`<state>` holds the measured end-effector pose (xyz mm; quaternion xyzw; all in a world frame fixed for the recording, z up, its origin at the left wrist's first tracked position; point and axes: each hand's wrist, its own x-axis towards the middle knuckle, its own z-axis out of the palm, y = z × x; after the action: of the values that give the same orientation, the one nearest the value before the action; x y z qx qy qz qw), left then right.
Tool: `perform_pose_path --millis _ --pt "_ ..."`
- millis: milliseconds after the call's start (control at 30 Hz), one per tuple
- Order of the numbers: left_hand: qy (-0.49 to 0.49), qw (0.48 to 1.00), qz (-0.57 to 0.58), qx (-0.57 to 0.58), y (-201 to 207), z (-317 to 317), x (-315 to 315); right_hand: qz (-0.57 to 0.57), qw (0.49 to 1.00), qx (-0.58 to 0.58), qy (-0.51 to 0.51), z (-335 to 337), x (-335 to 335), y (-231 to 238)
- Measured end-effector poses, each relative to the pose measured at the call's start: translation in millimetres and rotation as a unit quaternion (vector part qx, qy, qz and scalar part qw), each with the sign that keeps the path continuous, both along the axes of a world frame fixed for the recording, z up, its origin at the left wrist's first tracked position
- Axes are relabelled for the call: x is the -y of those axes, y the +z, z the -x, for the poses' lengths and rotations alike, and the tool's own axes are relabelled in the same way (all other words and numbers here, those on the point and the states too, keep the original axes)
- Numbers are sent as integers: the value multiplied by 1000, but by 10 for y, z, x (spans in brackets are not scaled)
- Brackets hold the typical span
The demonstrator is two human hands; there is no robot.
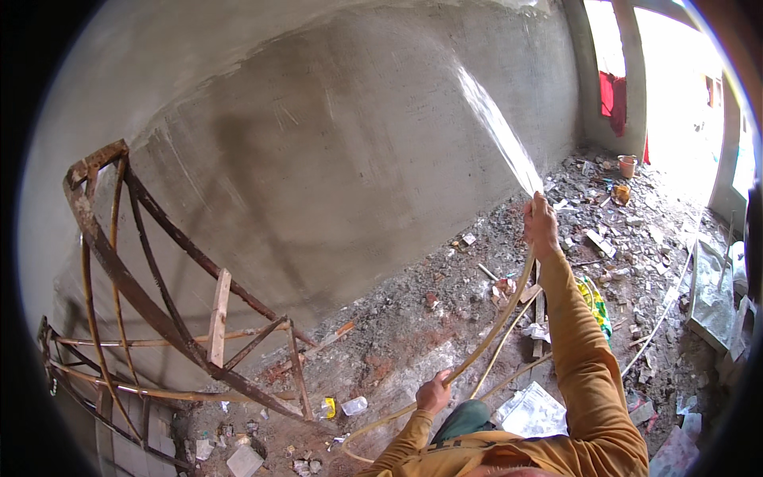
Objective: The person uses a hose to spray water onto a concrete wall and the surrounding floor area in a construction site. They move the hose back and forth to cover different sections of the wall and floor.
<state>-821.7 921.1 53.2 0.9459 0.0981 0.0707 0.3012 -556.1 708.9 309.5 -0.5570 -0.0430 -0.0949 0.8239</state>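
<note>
A yellowish hose (502, 320) runs up through both of my hands. My right hand (542, 222), arm stretched out ahead, is closed around its tip. From there a white spray of water (497, 119) fans up and to the left toward the plastered wall (342, 151), whose lower part looks dark and wet below a paler band. Lower down, close to my body, my left hand (434, 392) grips the same hose. Below that hand the hose loops to the left and back under me.
A rusty metal scaffold frame (151, 270) with a wooden piece (218, 318) stands at the left. Rubble (397, 334) covers the floor. A bucket (627, 165) sits near the bright doorway (679, 87); a metal tray (710, 298) lies at the right, a white sheet (534, 411) near my legs.
</note>
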Motion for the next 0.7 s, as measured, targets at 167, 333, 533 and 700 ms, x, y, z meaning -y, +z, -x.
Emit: perform_pose_path --millis 167,333,533,700 --pt "-26 999 -9 -20 -167 -525 343 60 996 17 -62 -524 424 -41" --pt "-19 997 49 -50 -192 -766 497 152 987 59 -9 -650 195 -54" --pt "0 997 65 -33 -293 -1118 664 197 964 170 -56 -1086 254 -175" --pt "-9 994 62 -94 -365 -1934 913 83 996 -2 -15 -1749 874 -259"
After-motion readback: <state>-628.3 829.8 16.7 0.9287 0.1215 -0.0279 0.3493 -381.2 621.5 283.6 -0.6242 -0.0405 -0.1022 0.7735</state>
